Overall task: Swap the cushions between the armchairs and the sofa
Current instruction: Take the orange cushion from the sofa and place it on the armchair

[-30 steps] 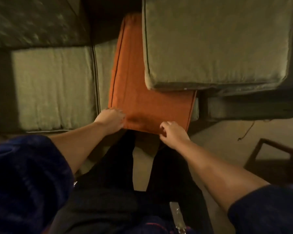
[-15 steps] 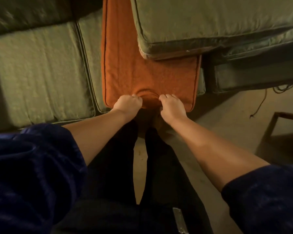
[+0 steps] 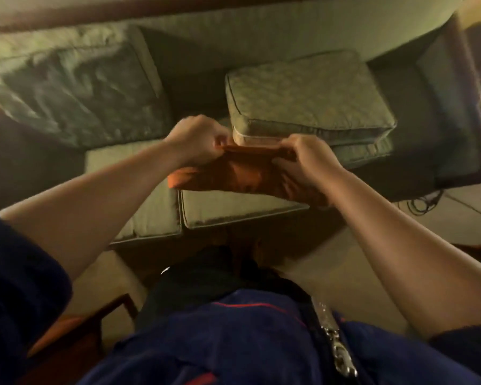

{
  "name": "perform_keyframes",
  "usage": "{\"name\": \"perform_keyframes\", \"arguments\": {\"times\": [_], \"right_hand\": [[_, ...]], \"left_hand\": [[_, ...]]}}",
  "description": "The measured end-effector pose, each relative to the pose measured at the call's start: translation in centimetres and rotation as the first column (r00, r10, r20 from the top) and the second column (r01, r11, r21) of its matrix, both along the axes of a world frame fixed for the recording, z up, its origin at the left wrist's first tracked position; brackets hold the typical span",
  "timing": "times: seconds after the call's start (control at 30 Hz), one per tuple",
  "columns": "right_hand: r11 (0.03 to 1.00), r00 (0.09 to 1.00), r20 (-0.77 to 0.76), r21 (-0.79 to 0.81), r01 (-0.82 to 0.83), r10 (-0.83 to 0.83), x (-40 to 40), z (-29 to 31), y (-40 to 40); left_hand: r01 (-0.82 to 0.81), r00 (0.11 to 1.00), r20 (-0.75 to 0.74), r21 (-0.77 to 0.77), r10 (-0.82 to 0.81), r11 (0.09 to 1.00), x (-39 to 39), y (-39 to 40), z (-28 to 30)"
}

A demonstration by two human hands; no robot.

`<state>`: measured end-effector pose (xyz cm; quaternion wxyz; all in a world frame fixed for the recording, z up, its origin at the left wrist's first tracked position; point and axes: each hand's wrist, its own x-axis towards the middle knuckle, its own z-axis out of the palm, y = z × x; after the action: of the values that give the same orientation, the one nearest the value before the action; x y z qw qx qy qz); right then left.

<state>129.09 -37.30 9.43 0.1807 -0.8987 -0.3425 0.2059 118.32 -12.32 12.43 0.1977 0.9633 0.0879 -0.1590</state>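
Orange fabric shows only in part: the orange cushion (image 3: 242, 179) is lifted at its near edge, and its far end runs under a green cushion (image 3: 303, 98) stacked on the sofa (image 3: 233, 209), so how far it reaches cannot be seen. Motion blur softens the whole frame, and the piping and weave of the orange cover are hard to make out. Its near edge is bunched and creased, the left corner drooping in a rounded fold, the underside in shadow.

Left hand (image 3: 197, 140) is closed in a fist on the raised edge at its left end; right hand (image 3: 307, 159) is clenched on the same edge further right, fingers curled over the top, thumb hidden behind the cloth. Both grip the cushion above the pale green seat cushions, which lie side by side with a seam between them.

A darker green back cushion (image 3: 75, 87) leans at the left, its left side cut off by the frame. The green cushion on top sits tilted, over another green layer whose shape is unclear. Dark blue sleeves fill the lower corners, and a wooden frame (image 3: 114, 309) at the lower left is only partly visible
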Motion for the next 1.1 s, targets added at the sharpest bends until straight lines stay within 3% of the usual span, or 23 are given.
{"name": "perform_keyframes", "arguments": {"times": [0.1, 0.23, 0.33, 0.43, 0.5, 0.53, 0.6, 0.7, 0.9, 1.0, 1.1], "right_hand": [[0.998, 0.973, 0.232, 0.069, -0.008, -0.008, -1.4, 0.9, 2.1], [0.968, 0.956, 0.254, -0.235, -0.087, 0.147, -4.9, -3.1, 4.4], [0.970, 0.970, 0.222, -0.241, -0.040, 0.095, -2.7, -3.9, 4.7], [0.977, 0.982, 0.170, -0.207, -0.051, 0.088, -0.3, -3.6, 3.0], [0.984, 0.993, 0.117, -0.175, 0.007, 0.013, 0.6, -3.4, 0.6], [0.982, 0.996, 0.076, -0.180, 0.051, -0.037, 0.7, -3.2, -0.4], [0.972, 0.995, 0.042, -0.215, 0.095, -0.088, 0.6, -2.7, -1.3], [0.969, 0.996, 0.069, -0.233, 0.076, -0.061, 0.1, -2.7, -0.3], [0.954, 0.977, 0.116, -0.221, 0.202, -0.180, 0.4, -2.9, 0.0], [0.956, 0.972, 0.109, -0.188, 0.228, -0.210, 0.4, -3.5, 0.4], [0.951, 0.965, 0.111, -0.175, 0.255, -0.238, 0.9, -3.1, 0.7]], "left_hand": [[-0.075, 0.997, 0.033, -0.001, 0.075, 0.997, 2.5, 0.9, 1.0], [-0.106, 0.991, 0.085, -0.018, 0.107, 0.994, 3.9, 1.6, -0.5], [-0.160, 0.979, 0.096, -0.170, 0.178, 0.972, 3.1, 3.0, -1.6], [-0.372, 0.917, -0.055, -0.481, 0.396, 0.794, 1.3, 8.0, -3.6], [-0.430, 0.902, -0.199, -0.482, 0.383, 0.763, -0.6, 11.4, -5.5], [-0.407, 0.909, -0.269, -0.413, 0.318, 0.815, -1.3, 12.3, -6.2], [-0.192, 0.948, -0.298, -0.264, 0.110, 0.945, -1.4, 11.6, -7.3], [0.092, 0.955, -0.259, -0.213, -0.147, 0.973, 0.2, 6.7, -7.2], [0.016, 0.999, 0.051, -0.396, 0.004, 0.918, 0.3, 6.8, -8.6], [-0.062, 0.996, 0.022, -0.483, 0.083, 0.873, -0.3, 7.0, -8.9], [-0.067, 0.996, 0.024, -0.390, 0.083, 0.918, -0.1, 5.9, -7.4]]}}
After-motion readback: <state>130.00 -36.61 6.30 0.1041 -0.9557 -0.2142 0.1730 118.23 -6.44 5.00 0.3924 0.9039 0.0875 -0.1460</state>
